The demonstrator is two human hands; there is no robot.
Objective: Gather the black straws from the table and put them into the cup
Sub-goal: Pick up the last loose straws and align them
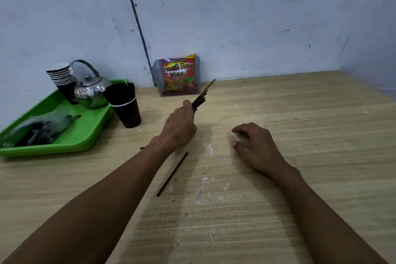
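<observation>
your left hand [179, 125] is closed around a bunch of straws [201, 96], thin and black, fanning up and away to the right above the table [300, 156]. one straw [172, 174] lies flat by your left forearm. your right hand [255, 146] rests empty, fingers loosely curled. the cup [127, 111], packed with straws, stands left of your left hand.

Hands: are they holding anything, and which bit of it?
The left hand grips a bunch of black straws by their lower ends; the tops fan out above. The right hand holds nothing and rests on the table.
</observation>
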